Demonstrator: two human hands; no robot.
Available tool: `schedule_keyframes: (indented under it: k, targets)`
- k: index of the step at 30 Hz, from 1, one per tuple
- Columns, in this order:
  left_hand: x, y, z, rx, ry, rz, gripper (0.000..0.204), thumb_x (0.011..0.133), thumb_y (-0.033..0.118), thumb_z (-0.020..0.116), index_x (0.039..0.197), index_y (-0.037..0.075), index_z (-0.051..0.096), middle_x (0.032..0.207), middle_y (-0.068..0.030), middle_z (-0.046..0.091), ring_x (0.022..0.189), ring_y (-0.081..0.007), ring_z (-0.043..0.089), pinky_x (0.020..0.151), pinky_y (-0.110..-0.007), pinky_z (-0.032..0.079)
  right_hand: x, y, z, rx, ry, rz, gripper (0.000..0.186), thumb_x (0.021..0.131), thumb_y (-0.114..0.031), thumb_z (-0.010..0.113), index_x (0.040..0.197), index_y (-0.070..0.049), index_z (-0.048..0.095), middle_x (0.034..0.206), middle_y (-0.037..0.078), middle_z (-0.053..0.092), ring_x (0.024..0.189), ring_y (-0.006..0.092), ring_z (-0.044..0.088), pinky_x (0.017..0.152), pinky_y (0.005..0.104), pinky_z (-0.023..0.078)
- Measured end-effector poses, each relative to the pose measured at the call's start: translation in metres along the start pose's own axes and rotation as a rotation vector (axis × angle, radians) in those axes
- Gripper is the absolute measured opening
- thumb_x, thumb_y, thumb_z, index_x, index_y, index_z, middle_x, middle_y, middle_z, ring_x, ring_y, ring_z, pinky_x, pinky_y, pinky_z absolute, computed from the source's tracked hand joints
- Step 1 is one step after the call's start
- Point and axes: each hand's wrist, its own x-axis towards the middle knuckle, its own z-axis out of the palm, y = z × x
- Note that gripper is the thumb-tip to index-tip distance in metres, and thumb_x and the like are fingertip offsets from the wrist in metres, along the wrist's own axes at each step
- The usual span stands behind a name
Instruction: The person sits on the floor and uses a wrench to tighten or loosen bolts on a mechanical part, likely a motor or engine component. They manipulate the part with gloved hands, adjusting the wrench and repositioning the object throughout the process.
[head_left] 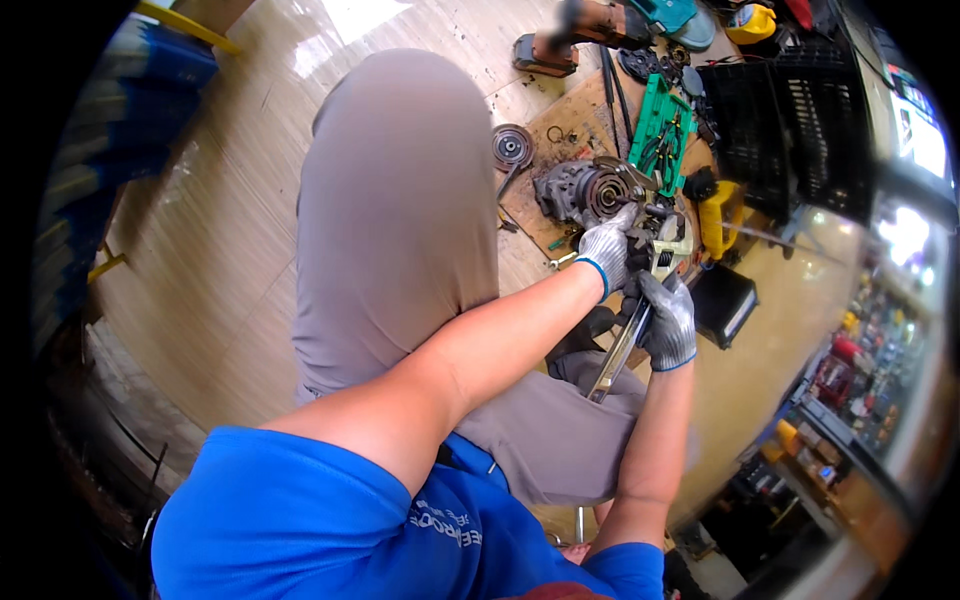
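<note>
My right hand [668,322], in a grey-coated glove, is wrapped around the handle of a large silver adjustable wrench [625,345]. The wrench slants up, its jaw end beside a cluster of dark metal parts. My left hand [606,250], in a matching glove with a blue cuff, is at those same parts, fingers curled at the near side of a grey machine body [562,192]. What its fingers grip is hidden. That body looks like a compressor and has a round, ringed pulley face [608,190] turned toward me.
A brown work board [580,112] lies under the parts. On it are a green tool case [660,130] and a loose pulley [512,147]. An orange-black power tool [545,55] stands beyond. Black crates [820,120] and a yellow tool [720,215] are at the right.
</note>
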Motion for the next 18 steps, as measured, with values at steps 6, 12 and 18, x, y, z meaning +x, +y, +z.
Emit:
schedule_keyframes:
  k: [6,12,18]
  targets:
    - [-0.030,0.017,0.041,-0.024,0.242,0.074,0.019,0.092,0.028,0.073,0.103,0.014,0.066,0.080,-0.0089,0.067,0.065,-0.0243,0.062,0.059,-0.044,0.054,-0.026,0.004,0.033,-0.224,0.166,-0.022,0.037,0.084,-0.008,0.072,0.118,-0.002,0.059,0.074,0.001,0.062,0.051,0.0091,0.056,0.044,0.0235,0.045]
    - [-0.037,0.021,0.049,-0.044,0.262,-0.112,0.013,0.094,0.024,0.069,0.091,0.011,0.069,0.080,-0.0070,0.067,0.066,-0.0200,0.060,0.058,-0.035,0.048,-0.054,0.031,0.061,-1.043,0.648,0.087,0.051,0.078,-0.026,0.074,0.117,0.002,0.058,0.097,0.025,0.069,0.091,0.0406,0.067,0.084,0.0478,0.051]
    - [-0.040,0.023,0.058,0.142,0.356,-0.161,0.015,0.091,0.025,0.071,0.087,0.011,0.068,0.078,-0.0037,0.062,0.067,-0.0175,0.056,0.060,-0.034,0.047,-0.047,0.027,0.068,-1.135,0.708,0.188,0.049,0.079,-0.027,0.073,0.115,0.001,0.057,0.098,0.026,0.069,0.092,0.0430,0.067,0.084,0.0490,0.050]
